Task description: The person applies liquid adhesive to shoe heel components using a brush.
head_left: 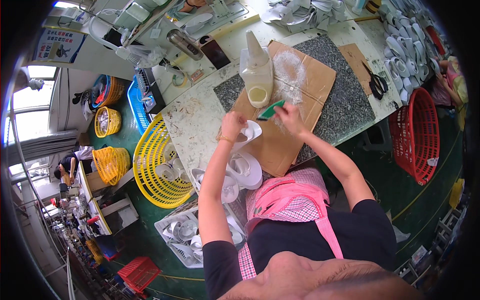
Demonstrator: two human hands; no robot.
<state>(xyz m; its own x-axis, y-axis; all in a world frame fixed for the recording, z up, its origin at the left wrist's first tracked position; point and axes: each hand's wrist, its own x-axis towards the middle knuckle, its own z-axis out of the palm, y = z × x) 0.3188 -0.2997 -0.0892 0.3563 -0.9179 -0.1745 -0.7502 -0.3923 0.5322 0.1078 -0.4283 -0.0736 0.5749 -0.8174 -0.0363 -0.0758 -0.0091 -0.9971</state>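
My left hand [233, 125] is closed on the rim of a white shoe upper [254, 131], which stands near the table's front edge. In my right hand [291, 118] is a small flat green tool [270, 110] with a dark edge, held just right of the upper and not visibly touching it. Behind both stands a whitish plastic jug [258, 75] with a tall cone on top and an opening low on its front showing something pale. Brown cardboard [270, 142] lies beneath, with a dried white film [291, 72] on it. More white uppers [245, 170] rest close to my left forearm.
A yellow basket [142, 172] and a white crate [190, 260] with white pieces stand at left. Black scissors [377, 85], a phone [214, 51] and a steel flask [184, 44] lie on the table [187, 117]. A red basket [420, 140] stands right, below piled uppers [407, 47].
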